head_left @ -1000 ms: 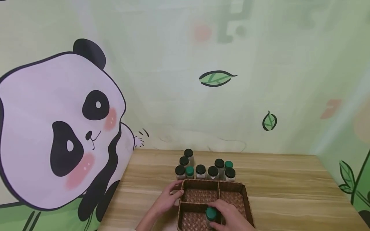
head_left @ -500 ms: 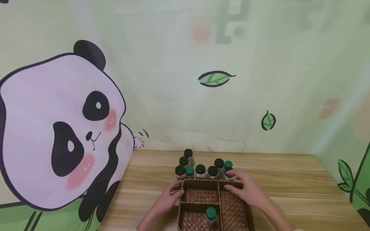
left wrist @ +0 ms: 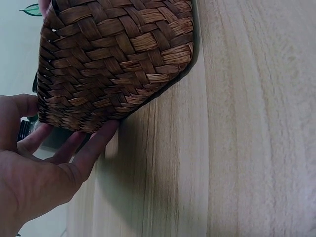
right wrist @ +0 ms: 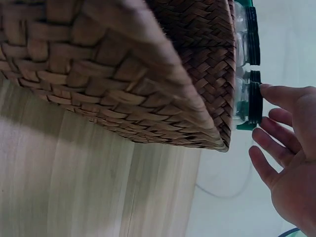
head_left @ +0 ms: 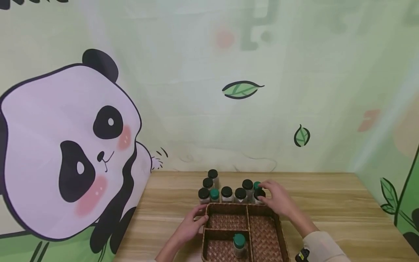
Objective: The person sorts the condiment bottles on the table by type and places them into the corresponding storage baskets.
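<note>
Black-capped jar [right wrist: 255,104] stands by right hand [head_left: 277,198], left hand [head_left: 189,226] touching woven basket [head_left: 266,234].

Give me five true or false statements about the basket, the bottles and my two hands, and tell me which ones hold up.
1. The left hand holds the basket. True.
2. The bottle in the basket has a black cap. False: its cap is green.
3. The right hand is at the bottles behind the basket. True.
4. All the bottles behind the basket have black caps. False: two green caps show among the black ones.
5. The basket is divided into compartments. True.
</note>
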Action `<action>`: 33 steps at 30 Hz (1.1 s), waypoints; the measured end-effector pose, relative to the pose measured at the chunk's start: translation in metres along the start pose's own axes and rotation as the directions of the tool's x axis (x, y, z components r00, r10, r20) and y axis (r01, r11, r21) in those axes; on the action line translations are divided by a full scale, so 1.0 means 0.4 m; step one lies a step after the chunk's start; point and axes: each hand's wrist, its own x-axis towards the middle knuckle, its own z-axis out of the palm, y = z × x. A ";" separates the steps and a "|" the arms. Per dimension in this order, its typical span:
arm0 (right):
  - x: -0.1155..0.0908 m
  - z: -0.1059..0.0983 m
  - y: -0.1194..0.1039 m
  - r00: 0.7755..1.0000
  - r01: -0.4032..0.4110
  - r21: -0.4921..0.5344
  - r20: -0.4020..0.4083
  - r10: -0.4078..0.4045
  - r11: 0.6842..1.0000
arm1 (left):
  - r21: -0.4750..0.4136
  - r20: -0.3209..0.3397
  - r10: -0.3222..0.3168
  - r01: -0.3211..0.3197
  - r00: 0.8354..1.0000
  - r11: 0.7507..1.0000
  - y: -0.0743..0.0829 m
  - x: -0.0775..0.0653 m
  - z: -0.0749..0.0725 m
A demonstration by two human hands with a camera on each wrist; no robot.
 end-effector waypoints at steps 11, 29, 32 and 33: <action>0.008 0.016 0.003 0.997 0.050 -0.042 0.061 -0.048 0.998 | 0.036 -0.014 -0.007 0.007 1.000 0.999 0.001 -0.006 -0.008; -0.002 -0.010 0.012 0.998 0.034 -0.033 0.062 -0.032 0.999 | 0.002 0.009 -0.018 0.018 1.000 1.000 -0.003 0.000 -0.006; 0.002 -0.050 0.005 0.998 0.047 -0.049 0.033 -0.046 0.998 | 0.018 0.007 -0.007 0.007 1.000 1.000 -0.006 0.001 -0.006; 0.005 -0.067 0.001 0.998 0.055 -0.052 0.025 -0.053 0.997 | 0.030 0.004 -0.002 0.002 1.000 1.000 -0.007 0.001 -0.006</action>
